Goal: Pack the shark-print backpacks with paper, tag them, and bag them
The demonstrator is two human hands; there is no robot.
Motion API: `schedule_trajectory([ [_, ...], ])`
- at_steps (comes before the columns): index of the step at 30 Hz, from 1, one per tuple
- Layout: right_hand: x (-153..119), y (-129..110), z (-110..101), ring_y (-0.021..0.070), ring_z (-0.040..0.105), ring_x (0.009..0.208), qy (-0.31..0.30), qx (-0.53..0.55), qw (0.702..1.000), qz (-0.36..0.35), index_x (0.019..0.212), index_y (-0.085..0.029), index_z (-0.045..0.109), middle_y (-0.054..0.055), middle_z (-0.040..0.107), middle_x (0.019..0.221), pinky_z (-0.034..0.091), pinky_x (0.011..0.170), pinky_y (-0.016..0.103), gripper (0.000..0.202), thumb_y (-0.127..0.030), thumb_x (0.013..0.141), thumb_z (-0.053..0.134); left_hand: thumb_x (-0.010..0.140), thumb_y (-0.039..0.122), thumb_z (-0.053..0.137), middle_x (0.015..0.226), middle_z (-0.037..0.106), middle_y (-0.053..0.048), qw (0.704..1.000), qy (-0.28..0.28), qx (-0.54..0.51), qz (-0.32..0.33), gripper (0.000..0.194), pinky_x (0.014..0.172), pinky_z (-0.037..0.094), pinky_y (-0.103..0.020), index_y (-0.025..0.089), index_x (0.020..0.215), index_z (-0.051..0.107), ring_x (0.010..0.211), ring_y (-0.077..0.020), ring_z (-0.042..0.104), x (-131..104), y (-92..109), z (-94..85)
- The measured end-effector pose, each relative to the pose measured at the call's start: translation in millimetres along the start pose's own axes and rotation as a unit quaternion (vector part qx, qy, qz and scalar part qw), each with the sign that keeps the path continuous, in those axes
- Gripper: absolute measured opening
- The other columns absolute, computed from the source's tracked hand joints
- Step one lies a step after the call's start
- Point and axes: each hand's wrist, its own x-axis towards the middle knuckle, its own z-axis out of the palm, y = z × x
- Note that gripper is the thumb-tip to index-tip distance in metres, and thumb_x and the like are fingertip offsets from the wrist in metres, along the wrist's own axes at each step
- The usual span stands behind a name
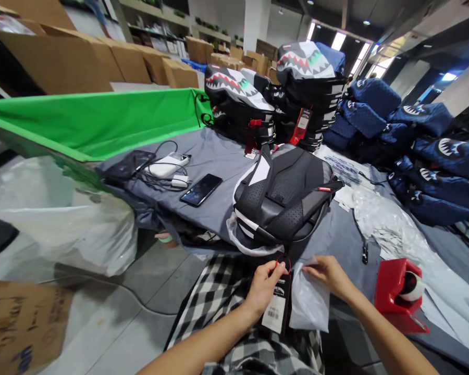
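A black and grey backpack (283,190) lies on the grey cloth with its padded straps facing up. At its near end, my left hand (263,289) pinches the red loop (283,263) of a hang tag. The black tag with a white barcode label (274,312) hangs below those fingers, over my lap. Just to the right, my right hand (328,276) holds the upper edge of a small translucent plastic bag (309,301), closed fingers at its top right corner. The bag hangs beside the tag. Clear plastic shows along the backpack's lower left edge.
A red tape dispenser (391,297) stands at the right, near plastic wrapping (386,224). A phone (201,189) and a white charger with cables (166,165) lie left of the backpack. Stacked shark-print bags (238,99) and blue bags (375,99) rise behind.
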Motion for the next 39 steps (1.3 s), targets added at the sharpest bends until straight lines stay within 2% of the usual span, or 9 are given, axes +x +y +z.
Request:
schedule_trajectory([
  [4, 26, 2, 14, 0.0149, 0.052, 0.056, -0.039, -0.074, 0.996, -0.037, 0.077, -0.017, 0.074, 0.0, 0.063, 0.062, 0.037, 0.055, 0.023, 0.035, -0.044, 0.086, 0.053, 0.068, 0.074, 0.069, 0.058, 0.048, 0.004, 0.998, -0.019, -0.057, -0.004, 0.059, 0.053, 0.033, -0.021, 0.015, 0.067, 0.062, 0.056, -0.0093, 0.041, -4, 14, 5.0],
  [9, 14, -20, -18, 0.016, 0.051, 0.056, 0.083, -0.137, 0.987, -0.032, 0.072, -0.02, 0.068, 0.001, 0.059, 0.06, 0.036, 0.055, 0.025, 0.035, -0.045, 0.089, 0.052, 0.061, 0.077, 0.073, 0.052, 0.035, 0.007, 0.998, 0.018, -0.065, 0.001, 0.066, 0.049, 0.025, -0.02, 0.016, 0.052, 0.047, 0.051, -0.0055, 0.029, 3, 32, -11.9],
  [14, -48, -34, -35, 0.0139, 0.052, 0.06, -0.21, -0.077, 0.974, -0.032, 0.077, -0.019, 0.066, 0.001, 0.062, 0.068, 0.04, 0.059, 0.023, 0.034, -0.043, 0.096, 0.052, 0.053, 0.071, 0.082, 0.052, 0.048, 0.006, 0.987, -0.028, -0.13, -0.086, 0.062, 0.046, 0.028, -0.019, 0.015, 0.058, 0.056, 0.046, -0.0053, 0.039, 12, 40, -21.1],
  [16, -64, -20, -26, 0.0137, 0.048, 0.056, -0.245, -0.101, 0.964, -0.016, 0.068, -0.02, 0.064, 0.001, 0.059, 0.063, 0.038, 0.056, 0.025, 0.031, -0.039, 0.091, 0.059, 0.051, 0.068, 0.084, 0.052, 0.049, 0.006, 0.979, -0.034, -0.169, -0.11, 0.06, 0.045, 0.029, -0.019, 0.015, 0.06, 0.056, 0.045, -0.0055, 0.041, 11, 41, -16.5],
  [21, -46, 15, -1, 0.0143, 0.043, 0.056, -0.154, -0.029, 0.987, 0.038, 0.064, -0.021, 0.059, -0.001, 0.051, 0.058, 0.037, 0.056, 0.026, 0.042, -0.055, 0.088, 0.054, 0.063, 0.061, 0.081, 0.059, 0.053, 0.005, 0.984, -0.061, -0.156, -0.057, 0.05, 0.053, 0.037, -0.02, 0.015, 0.069, 0.061, 0.053, -0.0073, 0.046, -2, 34, 6.1],
  [27, 17, 2, 25, 0.0185, 0.054, 0.071, 0.019, 0.166, 0.984, 0.065, 0.084, -0.017, 0.066, 0.002, 0.063, 0.075, 0.046, 0.068, 0.029, 0.063, -0.079, 0.077, 0.057, 0.093, 0.037, 0.054, 0.09, 0.067, -0.005, 0.971, -0.105, 0.151, 0.155, 0.027, 0.079, 0.05, -0.029, 0.019, 0.101, 0.073, 0.085, -0.0182, 0.063, -16, 5, 12.7],
  [33, 32, -2, 39, 0.0191, 0.055, 0.069, 0.112, 0.166, 0.979, 0.036, 0.078, -0.018, 0.062, 0.003, 0.063, 0.073, 0.048, 0.067, 0.031, 0.066, -0.084, 0.077, 0.051, 0.094, 0.02, 0.054, 0.101, 0.065, -0.012, 0.751, -0.028, 0.572, 0.328, 0.021, 0.079, 0.054, -0.042, 0.016, 0.11, 0.068, 0.095, -0.0269, 0.062, 1, -20, 7.4],
  [35, 34, -6, 43, 0.018, 0.053, 0.067, 0.134, 0.116, 0.984, 0.013, 0.077, -0.018, 0.06, 0.003, 0.061, 0.07, 0.047, 0.064, 0.029, 0.057, -0.075, 0.076, 0.06, 0.091, 0.017, 0.058, 0.103, 0.066, -0.013, 0.716, -0.011, 0.598, 0.36, 0.019, 0.077, 0.055, -0.042, 0.015, 0.108, 0.067, 0.097, -0.0281, 0.063, 5, -27, 8.7],
  [39, 36, -13, 54, 0.0156, 0.049, 0.059, 0.205, 0.006, 0.978, -0.021, 0.075, -0.018, 0.06, 0.001, 0.059, 0.064, 0.042, 0.057, 0.027, 0.034, -0.051, 0.073, 0.067, 0.088, 0.016, 0.061, 0.11, 0.065, -0.013, 0.782, 0.01, 0.493, 0.382, 0.025, 0.085, 0.055, -0.041, 0.016, 0.113, 0.063, 0.101, -0.026, 0.063, -4, -39, 2.4],
])
